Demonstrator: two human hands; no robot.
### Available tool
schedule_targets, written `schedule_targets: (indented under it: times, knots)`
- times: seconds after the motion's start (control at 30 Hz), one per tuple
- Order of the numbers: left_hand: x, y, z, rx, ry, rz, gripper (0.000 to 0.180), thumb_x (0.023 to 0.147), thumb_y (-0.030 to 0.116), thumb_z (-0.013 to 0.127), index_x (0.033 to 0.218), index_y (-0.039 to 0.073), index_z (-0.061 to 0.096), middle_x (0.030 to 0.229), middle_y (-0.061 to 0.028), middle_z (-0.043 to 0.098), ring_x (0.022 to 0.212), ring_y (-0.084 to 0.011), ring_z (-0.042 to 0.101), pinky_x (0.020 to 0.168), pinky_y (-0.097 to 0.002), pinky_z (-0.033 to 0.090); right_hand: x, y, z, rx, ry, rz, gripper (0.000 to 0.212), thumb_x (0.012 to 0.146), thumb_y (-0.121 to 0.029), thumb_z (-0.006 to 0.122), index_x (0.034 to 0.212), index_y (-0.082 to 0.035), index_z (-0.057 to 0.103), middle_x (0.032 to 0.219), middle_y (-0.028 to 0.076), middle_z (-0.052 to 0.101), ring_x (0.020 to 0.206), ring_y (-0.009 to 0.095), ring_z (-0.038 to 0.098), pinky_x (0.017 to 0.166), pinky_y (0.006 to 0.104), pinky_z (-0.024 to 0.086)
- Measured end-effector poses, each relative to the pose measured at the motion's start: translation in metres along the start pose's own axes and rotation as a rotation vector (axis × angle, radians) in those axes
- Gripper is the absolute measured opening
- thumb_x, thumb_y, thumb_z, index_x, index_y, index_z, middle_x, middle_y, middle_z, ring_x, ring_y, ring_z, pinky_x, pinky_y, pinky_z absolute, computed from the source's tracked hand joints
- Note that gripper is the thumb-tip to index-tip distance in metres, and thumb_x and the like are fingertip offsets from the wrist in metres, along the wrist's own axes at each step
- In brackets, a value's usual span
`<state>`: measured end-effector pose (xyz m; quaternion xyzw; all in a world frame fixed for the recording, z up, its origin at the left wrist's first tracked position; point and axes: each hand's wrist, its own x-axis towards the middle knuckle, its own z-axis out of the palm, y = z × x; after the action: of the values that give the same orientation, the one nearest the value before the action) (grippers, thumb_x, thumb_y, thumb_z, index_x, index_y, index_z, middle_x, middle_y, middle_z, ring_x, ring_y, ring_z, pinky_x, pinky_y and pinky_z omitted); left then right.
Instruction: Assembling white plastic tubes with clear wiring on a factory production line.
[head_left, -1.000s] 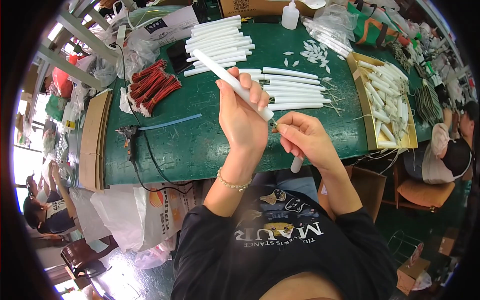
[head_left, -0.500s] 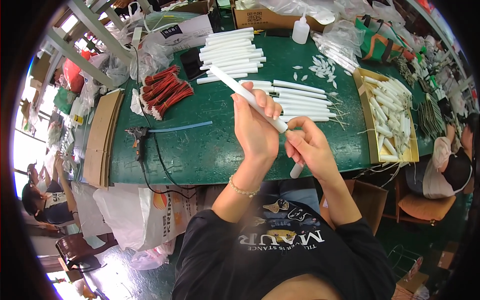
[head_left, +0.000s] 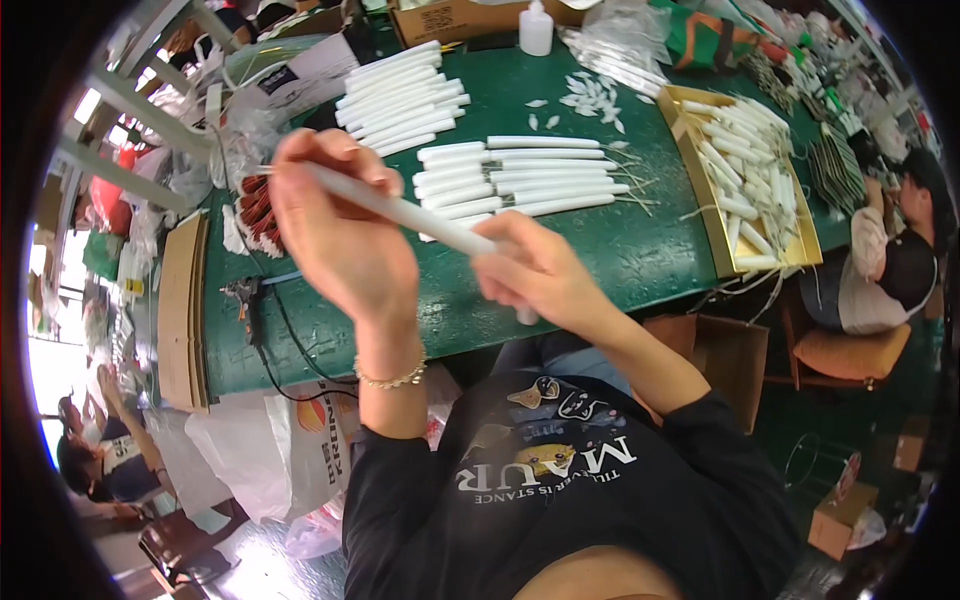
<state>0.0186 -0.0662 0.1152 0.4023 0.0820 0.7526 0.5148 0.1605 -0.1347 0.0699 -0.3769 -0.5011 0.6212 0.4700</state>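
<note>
A long white candle-like tube (head_left: pixel 405 212) slants across in front of me above the green table. My left hand (head_left: pixel 345 245) is closed around its upper left part, palm up. At the tube's lower right end, the fingers of my right hand (head_left: pixel 545 270) are closed on it. The end of a second white piece (head_left: pixel 527 316) pokes out beneath my right hand; how it is held is hidden. Behind my hands, white tubes with thin wires (head_left: pixel 555 170) lie in rows. Farther back is a stack of similar white tubes (head_left: pixel 400 100).
Small white flame-shaped pieces (head_left: pixel 592 95) lie near a white squeeze bottle (head_left: pixel 536 32). On the right, a yellow box (head_left: pixel 700 190) holds more tubes. A glue gun (head_left: pixel 248 300) with its cord, red wire bundles (head_left: pixel 258 215) and cardboard sheets (head_left: pixel 183 310) are at left.
Both hands have moved left together with the tube, relative to the table too. My left hand now covers part of the red bundles. The whole view has shifted slightly.
</note>
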Motion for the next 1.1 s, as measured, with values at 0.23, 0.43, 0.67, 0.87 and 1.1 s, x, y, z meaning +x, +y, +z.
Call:
schedule_targets:
  times: [0.23, 0.43, 0.67, 0.87, 1.1]
  knots:
    - [-0.006, -0.01, 0.077, 0.532, -0.501, 0.016, 0.03, 0.093, 0.025, 0.039, 0.09, 0.001, 0.056, 0.059, -0.0004, 0.046, 0.05, -0.0057, 0.04, 0.041, -0.0182, 0.029, 0.013, 0.041, 0.004, -0.041, 0.132, -0.396, 0.033, 0.087, -0.016, 0.052, 0.115, -0.002, 0.042, 0.107, 0.007, 0.05, 0.091, 0.011, 0.051, 0.08, 0.0257, 0.042]
    - [-0.062, -0.119, 0.06, 0.642, -0.653, -0.416, 0.019, 0.09, 0.021, 0.045, 0.09, 0.008, 0.06, 0.053, -0.0009, 0.049, 0.043, -0.0081, 0.046, 0.038, -0.0245, 0.034, -0.04, 0.063, -0.049, 0.072, 0.777, -0.411, 0.035, 0.086, -0.005, 0.045, 0.12, -0.002, 0.035, 0.112, 0.007, 0.045, 0.102, 0.013, 0.044, 0.085, 0.0263, 0.038]
    - [-0.082, -0.181, 0.044, 1.101, -0.989, 0.165, 0.008, 0.079, 0.016, 0.056, 0.084, 0.009, 0.058, 0.06, -0.0097, 0.052, 0.055, -0.0268, 0.053, 0.049, -0.0384, 0.041, -0.094, 0.024, -0.131, -0.335, 1.039, -0.541, 0.024, 0.085, -0.008, 0.05, 0.108, -0.002, 0.047, 0.089, 0.001, 0.05, 0.078, 0.008, 0.047, 0.067, 0.0187, 0.038]
    - [-0.077, -0.194, 0.032, 1.061, -1.139, 0.201, 0.026, 0.07, 0.005, 0.054, 0.096, 0.004, 0.055, 0.088, -0.0119, 0.052, 0.085, -0.0282, 0.051, 0.072, -0.0377, 0.043, -0.109, -0.039, -0.241, -1.116, 0.981, -0.014, 0.015, 0.081, -0.014, 0.056, 0.089, -0.001, 0.059, 0.077, 0.005, 0.058, 0.067, 0.011, 0.05, 0.062, 0.0226, 0.04]
    - [-0.058, -0.108, -0.005, 1.321, -1.345, 0.245, 0.032, 0.073, 0.003, 0.056, 0.104, 0.008, 0.056, 0.118, -0.0135, 0.047, 0.109, -0.0315, 0.045, 0.088, -0.0387, 0.04, -0.072, -0.044, -0.27, -1.57, 0.532, -0.063, 0.015, 0.076, -0.014, 0.055, 0.082, -0.001, 0.061, 0.079, 0.012, 0.061, 0.077, 0.027, 0.057, 0.069, 0.0356, 0.044]
